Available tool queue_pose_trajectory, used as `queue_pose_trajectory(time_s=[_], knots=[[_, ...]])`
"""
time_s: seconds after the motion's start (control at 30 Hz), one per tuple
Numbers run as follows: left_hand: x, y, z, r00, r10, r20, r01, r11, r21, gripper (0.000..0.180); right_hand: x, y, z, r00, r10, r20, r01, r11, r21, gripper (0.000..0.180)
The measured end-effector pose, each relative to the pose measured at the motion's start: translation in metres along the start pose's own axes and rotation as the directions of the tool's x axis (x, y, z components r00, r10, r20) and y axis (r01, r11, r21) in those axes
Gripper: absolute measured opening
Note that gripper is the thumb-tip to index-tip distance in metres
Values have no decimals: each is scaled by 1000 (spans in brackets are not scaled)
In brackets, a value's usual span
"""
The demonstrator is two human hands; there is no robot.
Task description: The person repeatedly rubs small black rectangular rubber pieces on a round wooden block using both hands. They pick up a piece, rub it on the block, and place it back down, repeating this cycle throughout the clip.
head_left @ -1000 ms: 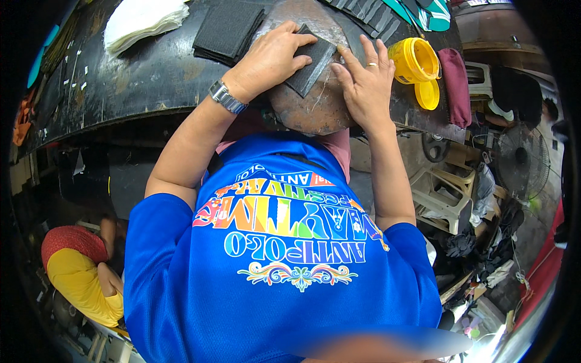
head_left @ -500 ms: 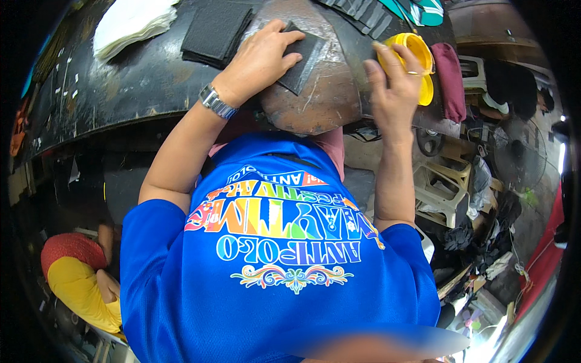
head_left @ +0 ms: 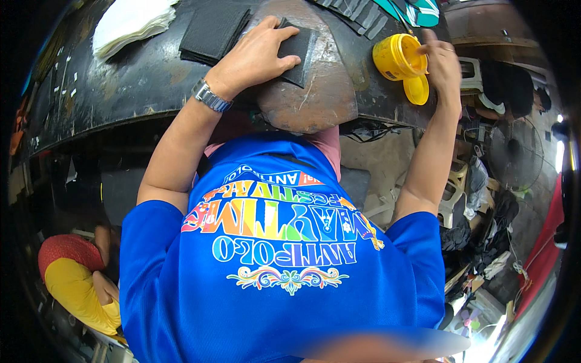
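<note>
My left hand [head_left: 257,57] lies spread over a flat dark grey piece [head_left: 301,60], pressing it onto a brown, worn board [head_left: 311,106]. My right hand [head_left: 445,66] is at the right rim of an open yellow jar [head_left: 390,57], its fingers bent toward the mouth. They look closed, but blur hides what they hold, if anything. A yellow lid [head_left: 416,91] rests against the jar's near side. Just left of my left hand is a stack of black, felt-like squares [head_left: 212,36].
A stack of white sheets [head_left: 130,27] lies at the far left of the dark table [head_left: 121,91]. Grey-black strips [head_left: 357,15] and a teal-and-white item [head_left: 420,11] are at the back. Right of the table are a fan [head_left: 514,148] and plastic chairs. A person in yellow [head_left: 75,290] is at lower left.
My right hand has moved right, from in front of the yellow jar to its right rim, now covering the maroon cloth. My left hand stays on the dark piece, shifted very slightly.
</note>
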State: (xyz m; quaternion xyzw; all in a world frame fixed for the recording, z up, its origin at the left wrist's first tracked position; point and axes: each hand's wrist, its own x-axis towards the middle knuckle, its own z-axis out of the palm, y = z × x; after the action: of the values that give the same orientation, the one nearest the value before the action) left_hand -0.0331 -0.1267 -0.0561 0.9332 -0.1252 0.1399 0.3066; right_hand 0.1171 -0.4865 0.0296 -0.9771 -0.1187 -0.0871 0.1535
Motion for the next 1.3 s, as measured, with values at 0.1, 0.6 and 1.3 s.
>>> queue_pose_trajectory(time_s=[0.1, 0.6, 1.3], knots=[[0, -1, -2, 1000, 4, 30, -4, 1000, -10, 58, -31, -16, -7, 897, -130, -422, 59, 982, -177, 66], [-2, -3, 4, 1000, 5, -26, -5, 1000, 12, 59, -108, -120, 103, 896, -443, -40, 407, 780, 476, 42], [17, -13, -59, 991, -10, -133, -43, 920, -389, 34, -152, -124, 83, 960, -103, -259, 275, 514, 813, 57]])
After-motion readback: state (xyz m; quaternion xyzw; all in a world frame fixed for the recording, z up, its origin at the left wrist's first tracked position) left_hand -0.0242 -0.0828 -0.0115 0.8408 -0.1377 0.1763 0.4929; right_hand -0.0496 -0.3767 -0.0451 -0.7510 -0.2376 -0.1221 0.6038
